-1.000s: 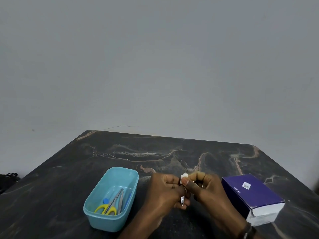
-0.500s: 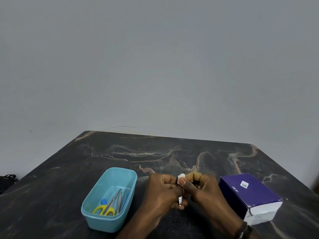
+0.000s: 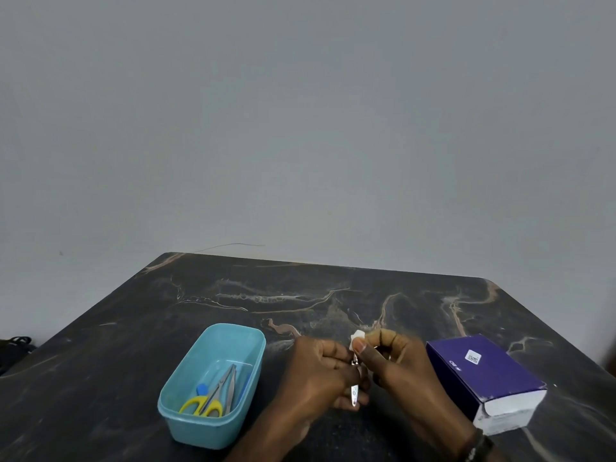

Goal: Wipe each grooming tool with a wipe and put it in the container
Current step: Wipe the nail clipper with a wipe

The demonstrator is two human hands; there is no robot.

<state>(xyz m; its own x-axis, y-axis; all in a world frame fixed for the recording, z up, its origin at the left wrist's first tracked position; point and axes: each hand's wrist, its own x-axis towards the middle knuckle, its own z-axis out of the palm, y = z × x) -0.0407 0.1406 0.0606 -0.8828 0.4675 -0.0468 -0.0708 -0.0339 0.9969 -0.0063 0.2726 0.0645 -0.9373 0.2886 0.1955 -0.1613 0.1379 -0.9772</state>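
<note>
A light blue plastic container (image 3: pixel 213 385) stands on the dark marble-patterned table (image 3: pixel 133 345), at the left of the hands. Inside it lie scissors with yellow handles (image 3: pixel 205 404), a pair of metal tweezers (image 3: pixel 230 388) beside them, and a blue tool (image 3: pixel 202 389) that is mostly hidden under the others; what kind of tool it is I cannot tell.

At the right side a purple box (image 3: pixel 483 378) with a white end lies flat on the table, near the right wrist.

Both hands are together above the table, between the container and the box. The left hand (image 3: pixel 320 371) has its fingers curled around a small metal nail clipper (image 3: pixel 354 393), which points down toward the table. The right hand (image 3: pixel 393 358) pinches a small white wipe (image 3: pixel 356 338) between thumb and fingers and holds it against the upper end of the clipper. A dark band (image 3: pixel 476 445) is on the right wrist.
</note>
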